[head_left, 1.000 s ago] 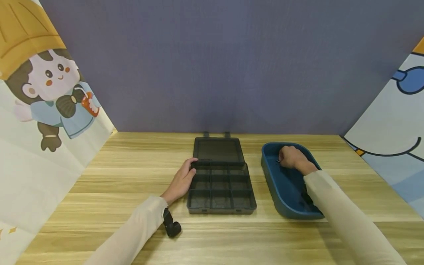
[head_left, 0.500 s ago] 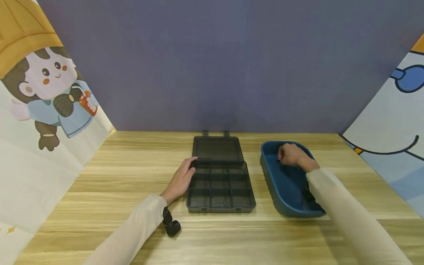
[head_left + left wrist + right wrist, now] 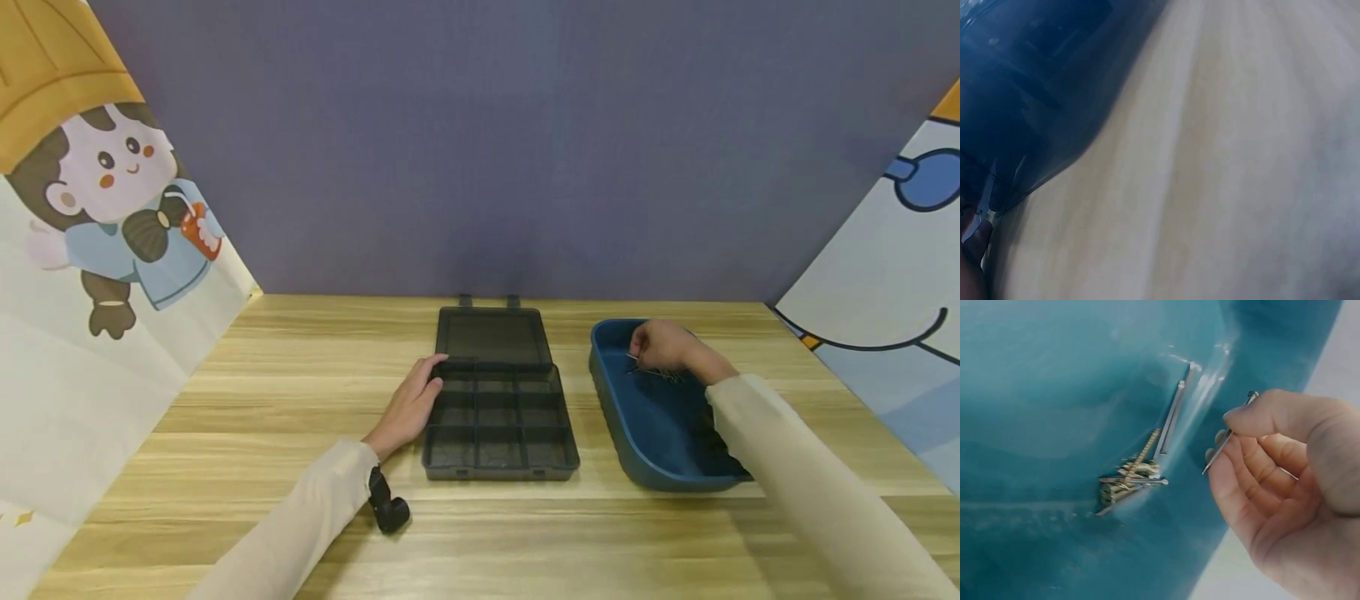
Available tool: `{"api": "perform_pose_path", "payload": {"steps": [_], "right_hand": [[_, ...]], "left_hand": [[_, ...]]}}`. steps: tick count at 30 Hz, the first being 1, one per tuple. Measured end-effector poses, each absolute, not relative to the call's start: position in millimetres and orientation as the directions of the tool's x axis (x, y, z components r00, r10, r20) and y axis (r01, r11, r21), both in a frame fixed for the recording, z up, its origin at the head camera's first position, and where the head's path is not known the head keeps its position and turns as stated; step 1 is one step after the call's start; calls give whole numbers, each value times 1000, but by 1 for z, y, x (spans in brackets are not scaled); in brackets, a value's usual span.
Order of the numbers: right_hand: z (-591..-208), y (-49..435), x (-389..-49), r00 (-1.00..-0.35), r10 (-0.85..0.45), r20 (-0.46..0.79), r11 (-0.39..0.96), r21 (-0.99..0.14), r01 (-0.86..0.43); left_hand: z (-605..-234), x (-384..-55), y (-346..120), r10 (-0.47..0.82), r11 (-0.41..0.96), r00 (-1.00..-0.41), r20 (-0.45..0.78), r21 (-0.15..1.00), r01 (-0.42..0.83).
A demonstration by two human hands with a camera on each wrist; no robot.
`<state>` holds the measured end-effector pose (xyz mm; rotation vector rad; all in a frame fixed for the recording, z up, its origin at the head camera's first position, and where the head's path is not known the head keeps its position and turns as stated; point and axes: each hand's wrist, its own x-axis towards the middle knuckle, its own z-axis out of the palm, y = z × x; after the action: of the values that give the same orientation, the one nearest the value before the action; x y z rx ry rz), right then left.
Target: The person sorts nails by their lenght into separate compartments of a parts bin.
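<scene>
My right hand [image 3: 667, 343] is over the far part of the blue tub [image 3: 617, 408], pinching a nail [image 3: 1230, 432] between thumb and fingertips. The nail slants, its head above the thumb. Below the hand lies a small heap of nails and screws [image 3: 1138, 475], brass-coloured and silvery, on the tub floor. My left hand [image 3: 408, 407] rests against the left edge of the dark see-through compartment box [image 3: 501, 477], near its hinge, fingers fairly straight. Its lid [image 3: 493, 335] lies folded back. Only a bit of the left hand shows in the left wrist view.
The box and tub stand side by side on a wood-grain table [image 3: 495, 542], a narrow gap between them. A dark wall [image 3: 510, 150] rises behind. Something dark, too dim to make out, lies in the tub near the right sleeve [image 3: 795, 467].
My right hand has shifted slightly to the right with the nail in its fingers, uncovering part of the heap in the tub. The left hand stays at the box.
</scene>
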<state>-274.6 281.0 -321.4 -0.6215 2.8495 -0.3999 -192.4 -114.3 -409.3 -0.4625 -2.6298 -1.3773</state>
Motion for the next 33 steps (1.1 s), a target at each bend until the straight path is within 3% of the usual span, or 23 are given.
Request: {"api": "perform_pose_path", "payload": {"steps": [18, 33], "right_hand": [[-296, 262, -251, -856, -498, -139, 805, -442, -396], [-277, 231, -238, -826, -551, -120, 759, -483, -436]], "left_hand": [[-406, -195, -114, 205, 529, -943, 263, 781, 333], [-409, -194, -115, 205, 529, -948, 242, 788, 316]]}}
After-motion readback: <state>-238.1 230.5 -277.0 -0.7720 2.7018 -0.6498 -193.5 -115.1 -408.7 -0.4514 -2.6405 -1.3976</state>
